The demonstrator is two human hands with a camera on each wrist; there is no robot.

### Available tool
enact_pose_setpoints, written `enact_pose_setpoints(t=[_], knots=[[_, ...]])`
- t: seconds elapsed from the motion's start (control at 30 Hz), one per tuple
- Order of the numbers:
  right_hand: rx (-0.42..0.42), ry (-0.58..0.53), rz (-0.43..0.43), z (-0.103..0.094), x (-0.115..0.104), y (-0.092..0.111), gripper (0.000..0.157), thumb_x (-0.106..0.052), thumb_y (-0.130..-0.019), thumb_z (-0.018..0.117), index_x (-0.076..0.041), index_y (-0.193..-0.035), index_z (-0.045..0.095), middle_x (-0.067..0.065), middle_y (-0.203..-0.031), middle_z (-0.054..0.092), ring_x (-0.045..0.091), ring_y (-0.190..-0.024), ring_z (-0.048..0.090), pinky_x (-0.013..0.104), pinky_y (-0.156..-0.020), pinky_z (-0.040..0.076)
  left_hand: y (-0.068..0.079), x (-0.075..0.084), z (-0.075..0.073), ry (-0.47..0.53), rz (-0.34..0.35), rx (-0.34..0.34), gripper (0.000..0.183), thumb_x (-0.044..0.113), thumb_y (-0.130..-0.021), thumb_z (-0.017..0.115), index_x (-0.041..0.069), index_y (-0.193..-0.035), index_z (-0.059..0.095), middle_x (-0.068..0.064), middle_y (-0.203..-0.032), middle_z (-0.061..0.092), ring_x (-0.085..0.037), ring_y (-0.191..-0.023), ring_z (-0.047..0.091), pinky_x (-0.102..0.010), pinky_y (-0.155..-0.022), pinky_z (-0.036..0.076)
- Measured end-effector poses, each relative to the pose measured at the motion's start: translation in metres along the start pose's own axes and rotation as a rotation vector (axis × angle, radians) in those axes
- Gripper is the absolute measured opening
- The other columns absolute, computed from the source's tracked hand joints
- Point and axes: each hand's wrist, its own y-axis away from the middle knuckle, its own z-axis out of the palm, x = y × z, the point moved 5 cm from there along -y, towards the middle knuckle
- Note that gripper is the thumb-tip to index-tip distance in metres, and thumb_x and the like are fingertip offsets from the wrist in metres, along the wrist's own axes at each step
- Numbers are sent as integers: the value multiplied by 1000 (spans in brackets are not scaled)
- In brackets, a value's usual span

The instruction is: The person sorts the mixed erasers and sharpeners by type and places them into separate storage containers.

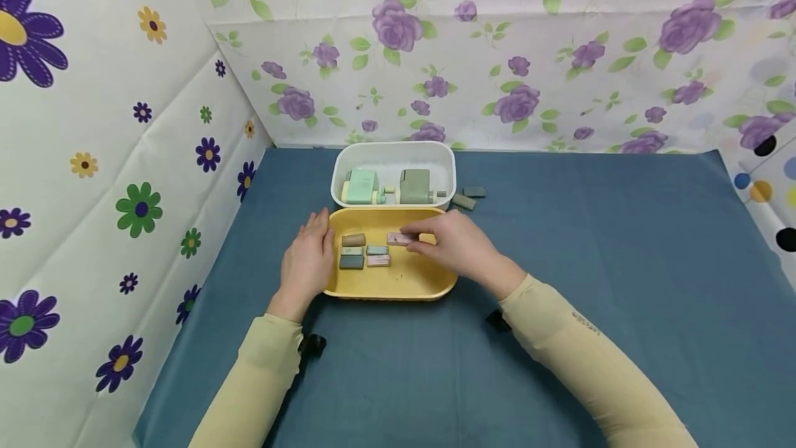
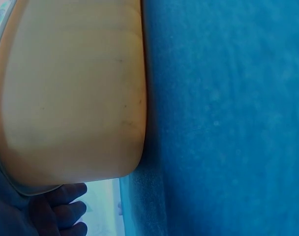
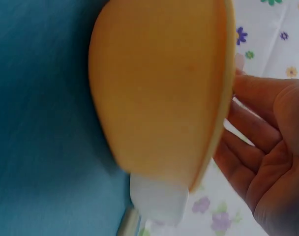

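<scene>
A yellow tray [image 1: 423, 287] sits on the blue cloth and holds several small blocks. My right hand [image 1: 463, 247] reaches over the tray's right side and pinches a pink eraser-like block [image 1: 396, 238] between thumb and fingers. Inside the tray, to the left, lie a tan block [image 1: 354, 240], a pale green block [image 1: 352, 251], a dark grey-blue block [image 1: 351, 263], a light blue-green block [image 1: 377, 250] and another pink block [image 1: 378, 261]. My left hand [image 1: 307, 261] rests against the tray's left rim, fingers extended. Both wrist views mostly show the tray's outer wall [image 2: 75, 98].
Directly behind the yellow tray stands a white tray [image 1: 393, 152] with a mint-green boxy device [image 1: 362, 187] and a grey-green one [image 1: 414, 186]. On the cloth at its right lie an olive block [image 1: 463, 202] and a dark grey block [image 1: 475, 191]. Flowered sheets rise behind and left.
</scene>
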Motion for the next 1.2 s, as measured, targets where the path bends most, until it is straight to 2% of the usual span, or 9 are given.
enact_pose_setpoints(t=[0.1,0.23,0.37,0.57,0.73,1.0,1.2], knots=[[-27,30,17,11,-7,-8,26,-22,-100,81,-16,-125,82,-1,-113,81,11,-90,73,31,-79,59,0,1,1,4,1,-5,53,22,-117,45,-3,-163,39,-22,-163,45,-36,-155,37,-53,-128,28],[-56,63,69,27,-15,-17,22,-22,-100,79,-16,-121,83,-2,-109,81,13,-92,74,31,-82,61,1,-1,2,7,-1,-9,53,22,-117,44,-3,-163,39,-22,-164,44,-37,-156,36,-53,-129,28],[-61,107,118,42,-17,-21,19,-25,-101,78,-16,-118,84,-1,-104,80,14,-88,73,32,-78,61,3,-1,3,0,-3,-22,53,22,-117,44,-3,-163,38,-23,-164,44,-37,-156,36,-54,-129,27],[5,185,186,48,-15,-33,20,-28,-103,75,-17,-119,82,2,-100,79,20,-83,72,37,-72,59,0,1,1,4,6,-6,53,22,-117,45,-4,-163,39,-24,-163,44,-38,-155,37,-54,-128,28],[-2,219,240,55,-12,-40,17,-28,-105,73,-20,-116,84,-1,-103,79,20,-85,73,37,-73,60,-1,1,0,2,-1,-5,53,22,-117,45,-4,-163,39,-25,-163,45,-37,-156,37,-54,-129,28],[17,198,234,60,-10,-45,15,-25,-105,73,-22,-114,85,-3,-105,80,20,-92,75,40,-82,62,1,1,-1,-3,-4,0,53,21,-116,46,-3,-163,39,-23,-163,45,-37,-156,37,-53,-129,28],[19,218,214,65,-6,-46,17,-29,-106,71,-26,-115,85,-5,-105,80,18,-89,74,39,-78,62,0,0,1,-9,0,-8,54,21,-117,46,-4,-163,37,-24,-164,43,-37,-156,36,-54,-129,27]])
